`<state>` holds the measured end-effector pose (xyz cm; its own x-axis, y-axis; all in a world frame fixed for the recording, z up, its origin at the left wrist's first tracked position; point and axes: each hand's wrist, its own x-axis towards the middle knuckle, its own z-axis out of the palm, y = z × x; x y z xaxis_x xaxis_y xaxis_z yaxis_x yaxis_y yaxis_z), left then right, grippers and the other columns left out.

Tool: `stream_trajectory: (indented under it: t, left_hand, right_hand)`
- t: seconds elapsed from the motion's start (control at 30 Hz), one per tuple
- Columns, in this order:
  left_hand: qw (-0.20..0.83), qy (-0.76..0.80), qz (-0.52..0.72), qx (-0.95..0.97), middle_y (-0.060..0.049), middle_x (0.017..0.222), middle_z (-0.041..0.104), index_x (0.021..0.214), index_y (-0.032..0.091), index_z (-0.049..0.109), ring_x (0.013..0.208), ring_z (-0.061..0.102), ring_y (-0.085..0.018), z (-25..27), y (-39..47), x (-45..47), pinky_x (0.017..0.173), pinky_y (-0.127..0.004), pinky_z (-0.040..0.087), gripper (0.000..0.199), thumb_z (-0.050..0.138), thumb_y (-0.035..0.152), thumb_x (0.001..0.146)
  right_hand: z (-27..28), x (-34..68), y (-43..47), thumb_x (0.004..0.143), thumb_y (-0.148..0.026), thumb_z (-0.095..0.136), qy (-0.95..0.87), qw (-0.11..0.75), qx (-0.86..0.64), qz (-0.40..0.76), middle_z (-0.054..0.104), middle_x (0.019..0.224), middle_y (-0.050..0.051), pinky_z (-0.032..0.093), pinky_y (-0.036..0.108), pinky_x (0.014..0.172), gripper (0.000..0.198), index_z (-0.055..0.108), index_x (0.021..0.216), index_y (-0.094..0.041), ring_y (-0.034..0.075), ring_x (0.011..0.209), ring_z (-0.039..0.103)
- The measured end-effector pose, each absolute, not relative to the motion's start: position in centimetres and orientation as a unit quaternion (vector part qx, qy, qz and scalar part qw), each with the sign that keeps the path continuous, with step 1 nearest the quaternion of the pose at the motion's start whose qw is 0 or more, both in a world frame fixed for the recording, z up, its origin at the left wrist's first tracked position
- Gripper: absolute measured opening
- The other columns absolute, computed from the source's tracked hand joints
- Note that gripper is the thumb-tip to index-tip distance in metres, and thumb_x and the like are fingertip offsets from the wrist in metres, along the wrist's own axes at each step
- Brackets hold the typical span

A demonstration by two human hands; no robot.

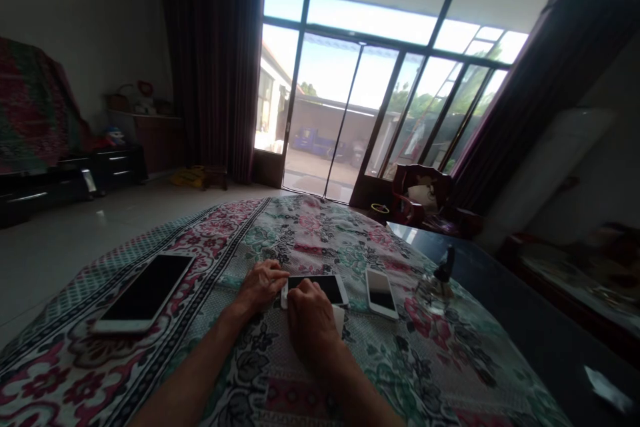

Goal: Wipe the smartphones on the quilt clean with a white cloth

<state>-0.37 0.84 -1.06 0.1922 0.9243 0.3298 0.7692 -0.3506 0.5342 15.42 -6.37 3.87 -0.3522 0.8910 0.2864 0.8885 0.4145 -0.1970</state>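
The white phone lies flat, dark screen up, on the cloth-covered worktop. I think it's light, hard and slippery, and its glass could crack, so its side edges seem best to hold. My left grip is half curled at its left end. My right grip curls down over it, by a white scrap. I can't tell if either pinches anything.
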Motion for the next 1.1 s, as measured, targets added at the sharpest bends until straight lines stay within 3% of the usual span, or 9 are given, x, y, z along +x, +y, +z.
stream_trajectory:
  t: [0.37,0.67,0.87,1.1]
  left_hand:
    - [0.118,0.56,0.311,0.759,-0.007,0.112,0.067,0.101,0.027,0.077,0.103,0.059,-0.023,-1.3,0.8,-0.4,0.099,-0.038,0.044,0.024,0.059,0.028,0.085]
    - [0.122,0.557,0.308,0.761,-0.006,0.111,0.068,0.101,0.029,0.077,0.103,0.059,-0.023,-1.1,0.7,-0.5,0.099,-0.037,0.045,0.026,0.057,0.031,0.086]
    - [0.127,0.559,0.301,0.762,-0.006,0.112,0.067,0.102,0.028,0.077,0.105,0.059,-0.023,-0.9,0.6,-0.5,0.099,-0.037,0.044,0.027,0.056,0.03,0.086]
    - [0.127,0.562,0.3,0.761,-0.006,0.113,0.067,0.102,0.028,0.077,0.105,0.059,-0.023,-0.7,0.3,-0.4,0.1,-0.038,0.044,0.026,0.056,0.028,0.086]
  right_hand:
    - [5.5,21.1,-3.8,0.092,-0.02,0.043,-0.703,0.133,-0.698,0.0,0.063,0.102,0.011,0.038,0.027,0.072,0.029,0.071,0.081,-0.018,0.019,0.087,0.059]
    - [3.9,16.4,-6.0,0.085,-0.01,0.049,-0.797,0.175,-0.576,0.037,0.06,0.109,0.01,0.041,0.029,0.077,0.027,0.069,0.102,-0.02,0.022,0.096,0.055]
    - [4.2,18.1,-4.2,0.088,-0.019,0.053,-0.783,0.159,-0.601,0.015,0.06,0.107,0.007,0.04,0.029,0.078,0.022,0.072,0.097,-0.024,0.023,0.098,0.054]
    - [5.3,22.1,-3.2,0.091,-0.012,0.042,-0.706,0.143,-0.693,-0.027,0.063,0.103,0.01,0.039,0.029,0.077,0.032,0.072,0.092,-0.021,0.022,0.094,0.057]
